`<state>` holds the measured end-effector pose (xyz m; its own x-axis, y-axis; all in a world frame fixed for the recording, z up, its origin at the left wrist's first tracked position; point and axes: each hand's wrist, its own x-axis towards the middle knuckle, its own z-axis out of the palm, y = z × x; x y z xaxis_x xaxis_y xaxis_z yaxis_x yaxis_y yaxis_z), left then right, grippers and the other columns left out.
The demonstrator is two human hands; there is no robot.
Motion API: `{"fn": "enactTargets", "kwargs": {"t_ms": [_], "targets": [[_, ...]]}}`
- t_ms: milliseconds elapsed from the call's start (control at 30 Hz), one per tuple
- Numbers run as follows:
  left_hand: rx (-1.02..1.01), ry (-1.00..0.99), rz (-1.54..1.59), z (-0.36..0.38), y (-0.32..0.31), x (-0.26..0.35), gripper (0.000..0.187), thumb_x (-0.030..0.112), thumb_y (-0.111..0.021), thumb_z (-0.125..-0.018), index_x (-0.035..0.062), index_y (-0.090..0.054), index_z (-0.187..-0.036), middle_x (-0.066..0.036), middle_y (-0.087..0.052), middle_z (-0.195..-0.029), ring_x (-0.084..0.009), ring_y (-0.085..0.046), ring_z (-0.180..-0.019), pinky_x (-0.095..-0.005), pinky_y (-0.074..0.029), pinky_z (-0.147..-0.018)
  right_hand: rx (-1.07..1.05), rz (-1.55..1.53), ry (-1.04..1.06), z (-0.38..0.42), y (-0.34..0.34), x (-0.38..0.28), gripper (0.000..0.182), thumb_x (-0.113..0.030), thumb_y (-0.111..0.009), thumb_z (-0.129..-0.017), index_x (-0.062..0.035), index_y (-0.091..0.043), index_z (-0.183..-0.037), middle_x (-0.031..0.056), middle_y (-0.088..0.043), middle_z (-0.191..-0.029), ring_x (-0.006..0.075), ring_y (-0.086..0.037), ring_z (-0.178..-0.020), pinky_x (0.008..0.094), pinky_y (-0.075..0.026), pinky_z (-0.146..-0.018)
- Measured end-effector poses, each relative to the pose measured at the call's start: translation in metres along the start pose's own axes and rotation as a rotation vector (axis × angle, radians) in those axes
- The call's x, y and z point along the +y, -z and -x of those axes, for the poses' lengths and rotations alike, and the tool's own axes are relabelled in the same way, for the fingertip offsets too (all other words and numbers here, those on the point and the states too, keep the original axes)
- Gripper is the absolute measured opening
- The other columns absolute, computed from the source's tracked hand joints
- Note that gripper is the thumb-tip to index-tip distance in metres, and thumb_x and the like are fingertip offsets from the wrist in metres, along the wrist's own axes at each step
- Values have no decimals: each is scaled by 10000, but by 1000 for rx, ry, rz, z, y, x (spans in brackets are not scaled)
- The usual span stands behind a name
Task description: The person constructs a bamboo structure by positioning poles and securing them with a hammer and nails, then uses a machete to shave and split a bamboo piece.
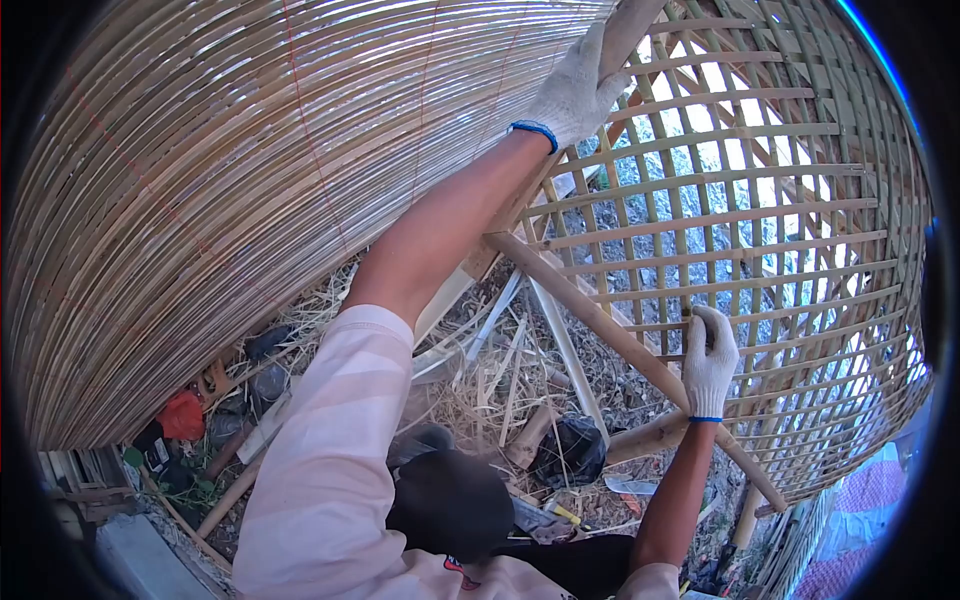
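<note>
My left hand, in a white knit glove with a blue cuff, reaches far up. Its fingers wrap a wooden post between two woven panels. My right hand, gloved the same way, is lower on the right, with fingers curled at a strip of the bamboo lattice; the exact grip is partly hidden. Below that hand a round bamboo pole runs diagonally along the lattice. On the left rises a large panel of thin slats tied with red thread.
Straw and wood shavings litter the ground. A black plastic bag, a red bag and a thick bamboo piece lie there. A blurred dark round shape covers the lower middle. Purple patterned cloth shows at lower right.
</note>
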<state>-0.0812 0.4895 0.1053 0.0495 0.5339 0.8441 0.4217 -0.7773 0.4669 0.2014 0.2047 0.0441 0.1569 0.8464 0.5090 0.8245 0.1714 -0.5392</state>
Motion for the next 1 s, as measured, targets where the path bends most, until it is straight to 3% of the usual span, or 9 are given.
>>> {"fn": "enactTargets", "kwargs": {"t_ms": [167, 200, 333, 400, 500, 533, 633, 733, 1000], "targets": [[-20, 30, 27, -1, 7, 7, 795, 336, -628, -1022, -31, -225, -1601, -346, -438, -1524, -498, -515, -1371, -528, -437, -1175, -17, -10, 26, -2, -2, 8, 186, -101, -598, -1059, 17, -688, -1170, 66, -717, -1021, 110, -651, -915, 296, -544, -828], [111, -154, 16, -8, 3, 5, 908, 335, -595, -1040, 52, -7, -1672, -381, -319, -1601, -525, -433, -1428, -523, -403, -1165, -20, -4, 11, -1, -2, 6, 187, -102, -597, -1060, 19, -687, -1170, 64, -717, -1020, 107, -648, -913, 295, -543, -830], [90, -81, -29, -5, 2, 9, 913, 259, -630, -1013, 13, -35, -1660, -387, -312, -1590, -534, -371, -1455, -532, -338, -1206, -26, -6, -34, -1, -2, 8, 188, -103, -596, -1062, 20, -686, -1172, 66, -716, -1018, 101, -644, -912, 293, -542, -837], [-37, 49, 169, -7, 6, 13, 907, 256, -633, -1009, -2, -50, -1655, -391, -331, -1574, -540, -371, -1448, -541, -315, -1216, -17, -21, -38, 0, -2, 4, 170, -73, -600, -1038, 23, -691, -1145, 86, -715, -1027, 140, -678, -926, 305, -544, -842], [140, -112, -110, -3, 5, 16, 909, 251, -642, -1000, -28, -61, -1641, -398, -361, -1544, -541, -391, -1428, -544, -331, -1202, 6, 4, -12, -3, -5, 1, 158, -56, -608, -1023, 25, -693, -1128, 96, -713, -1024, 160, -694, -925, 309, -545, -843], [117, -99, -24, -4, 3, 13, 841, 299, -569, -1058, -16, -69, -1655, -351, -332, -1605, -502, -370, -1474, -511, -313, -1241, 16, 21, -2, -4, -6, 1, 156, -55, -612, -1021, 26, -693, -1127, 96, -712, -1019, 160, -693, -920, 309, -545, -842], [78, 13, 12, 3, 0, 7, 760, 336, -616, -1018, -23, -264, -1588, -339, -462, -1500, -487, -541, -1339, -526, -457, -1136, 30, 43, 47, -5, -7, -1, 147, -48, -615, -1015, 23, -697, -1113, 104, -709, -1008, 164, -697, -915, 308, -545, -825], [118, 42, 124, -5, -2, -2, 774, 359, -605, -1013, -8, -261, -1600, -329, -481, -1482, -474, -549, -1330, -521, -466, -1108, 40, 21, 23, -6, -8, 1, 130, -49, -633, -998, 10, -708, -1087, 116, -716, -1003, 181, -710, -901, 315, -552, -790], [-84, 266, 21, -7, 15, 38, 782, 373, -578, -1031, 132, -194, -1669, -310, -502, -1470, -484, -576, -1295, -527, -487, -1076, 178, 66, 49, -7, -10, -7, 92, -69, -698, -928, -21, -730, -999, 141, -724, -897, 263, -721, -762, 356, -559, -714]]}}
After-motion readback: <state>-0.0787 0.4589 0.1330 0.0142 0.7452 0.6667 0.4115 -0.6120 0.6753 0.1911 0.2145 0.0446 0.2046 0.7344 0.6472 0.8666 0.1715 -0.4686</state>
